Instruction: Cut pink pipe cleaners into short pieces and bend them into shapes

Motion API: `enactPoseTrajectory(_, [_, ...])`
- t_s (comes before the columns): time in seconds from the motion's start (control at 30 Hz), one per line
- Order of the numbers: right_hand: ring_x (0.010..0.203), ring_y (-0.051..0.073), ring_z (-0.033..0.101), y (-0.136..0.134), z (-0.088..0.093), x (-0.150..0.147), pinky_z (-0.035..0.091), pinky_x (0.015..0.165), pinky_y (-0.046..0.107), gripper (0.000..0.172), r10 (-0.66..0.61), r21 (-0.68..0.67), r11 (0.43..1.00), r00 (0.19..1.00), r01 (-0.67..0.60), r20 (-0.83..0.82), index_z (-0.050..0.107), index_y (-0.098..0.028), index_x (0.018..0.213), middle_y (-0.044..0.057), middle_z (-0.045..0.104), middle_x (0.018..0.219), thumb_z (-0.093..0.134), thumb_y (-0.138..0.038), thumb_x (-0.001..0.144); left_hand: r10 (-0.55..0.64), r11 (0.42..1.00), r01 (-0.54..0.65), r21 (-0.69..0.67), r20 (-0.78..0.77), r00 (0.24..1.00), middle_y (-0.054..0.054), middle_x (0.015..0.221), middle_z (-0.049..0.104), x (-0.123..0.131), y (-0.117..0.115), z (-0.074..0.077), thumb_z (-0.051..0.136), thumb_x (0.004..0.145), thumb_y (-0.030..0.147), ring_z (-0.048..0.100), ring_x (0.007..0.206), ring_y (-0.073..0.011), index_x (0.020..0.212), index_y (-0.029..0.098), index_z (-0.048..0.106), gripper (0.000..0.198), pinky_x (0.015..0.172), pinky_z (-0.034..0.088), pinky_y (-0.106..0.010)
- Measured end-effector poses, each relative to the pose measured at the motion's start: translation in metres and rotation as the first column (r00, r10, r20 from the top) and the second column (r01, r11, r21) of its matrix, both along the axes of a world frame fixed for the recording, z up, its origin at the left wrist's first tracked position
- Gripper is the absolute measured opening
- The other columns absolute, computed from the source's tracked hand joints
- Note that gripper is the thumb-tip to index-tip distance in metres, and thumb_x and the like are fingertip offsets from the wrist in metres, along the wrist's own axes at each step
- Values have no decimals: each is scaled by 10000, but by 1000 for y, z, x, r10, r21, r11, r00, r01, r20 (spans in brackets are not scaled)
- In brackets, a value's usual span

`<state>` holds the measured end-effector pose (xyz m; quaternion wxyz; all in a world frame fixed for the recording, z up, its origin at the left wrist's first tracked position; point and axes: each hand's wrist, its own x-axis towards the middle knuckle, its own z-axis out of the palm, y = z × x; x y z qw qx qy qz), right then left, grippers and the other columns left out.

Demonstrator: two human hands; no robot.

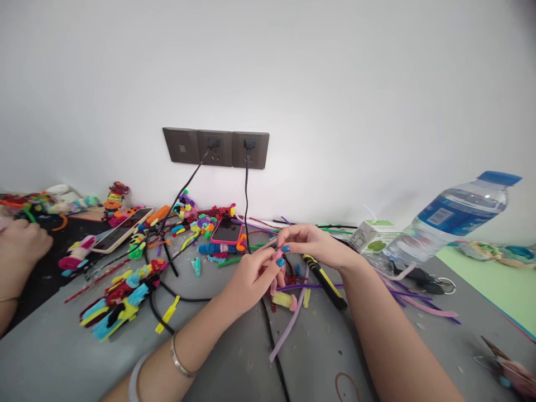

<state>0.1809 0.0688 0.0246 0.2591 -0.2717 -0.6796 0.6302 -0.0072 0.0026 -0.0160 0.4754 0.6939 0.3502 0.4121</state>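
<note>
My left hand (257,274) and my right hand (312,245) meet over the middle of the grey table. Both are closed, thumbs and fingertips pinching a pink pipe cleaner (278,254) between them; most of it is hidden by the fingers. Just below hangs or lies a lilac pipe cleaner (291,324); I cannot tell whether it joins the held one. A short yellow and pink pipe-cleaner piece (283,301) rests under my left fingertips. Beside my right wrist lies a black and yellow tool handle (325,282).
Pipe-cleaner figures (121,298) and two phones (227,230) (123,229) crowd the left. Black cables (246,195) run from the wall sockets (215,148). At right are a leaning water bottle (456,215), a small carton (372,235), keys (435,282) and scissors (502,363). Another person's hand (23,245) is far left.
</note>
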Motion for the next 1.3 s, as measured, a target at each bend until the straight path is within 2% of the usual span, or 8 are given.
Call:
enactPoseTrajectory(0.17, [743, 144, 638, 0, -1, -1, 506, 748, 278, 251, -40, 8, 999, 999, 40, -27, 699, -143, 850, 41, 707, 810, 766, -378, 796, 36, 999, -35, 13, -30, 999, -5, 607, 627, 1, 1, -1, 360, 998, 437, 540, 472, -114, 756, 193, 491, 369, 495, 381, -220])
enactPoseTrajectory(0.47, [754, 153, 649, -2, -1, -8, 522, 742, 287, 265, -86, 35, 996, 996, 87, -17, 710, -145, 871, 45, 705, 811, 773, -385, 779, 51, 997, -40, 72, -165, 985, -20, 559, 648, 0, 0, 2, 304, 1014, 348, 558, 519, -144, 699, 201, 494, 396, 592, 407, -252])
enactPoseTrajectory(0.67, [856, 170, 659, -3, 0, -8, 519, 786, 300, 279, -71, 41, 996, 995, 74, -68, 680, -161, 1021, 62, 713, 901, 753, -328, 810, 78, 997, -78, -7, -49, 996, 8, 522, 605, 1, 0, -1, 306, 1004, 336, 544, 473, -129, 701, 215, 416, 344, 511, 368, -235])
enactPoseTrajectory(0.77, [864, 172, 654, -3, 0, -9, 520, 786, 299, 274, -72, 47, 996, 994, 76, -84, 680, -166, 1000, 60, 703, 912, 769, -319, 791, 91, 995, -91, -33, -3, 996, 9, 532, 605, 2, 0, -3, 318, 1003, 387, 546, 449, -123, 710, 214, 417, 355, 488, 370, -232])
enactPoseTrajectory(0.93, [860, 174, 646, -4, 0, -10, 511, 783, 299, 277, -80, 39, 996, 994, 84, -80, 678, -168, 993, 60, 693, 920, 769, -333, 790, 98, 995, -98, -27, -15, 995, 8, 537, 613, 3, 1, -2, 332, 1000, 422, 547, 445, -126, 727, 209, 451, 366, 480, 366, -234])
enactPoseTrajectory(1.1, [826, 157, 620, -4, 1, -7, 490, 769, 282, 252, -121, 69, 990, 991, 125, -58, 667, -173, 964, 44, 670, 907, 728, -377, 829, 144, 988, -138, 64, -98, 985, 7, 574, 643, 3, 1, 1, 345, 998, 347, 549, 484, -133, 763, 211, 481, 303, 544, 385, -242])
enactPoseTrajectory(1.3, [752, 143, 590, -2, 0, -5, 479, 743, 279, 275, -46, 62, 997, 998, 44, 35, 639, -161, 871, 35, 657, 853, 691, -431, 852, 227, 969, -205, 135, -180, 957, -1, 620, 660, 1, 4, -1, 357, 981, 269, 569, 552, -146, 768, 213, 467, 246, 578, 369, -243])
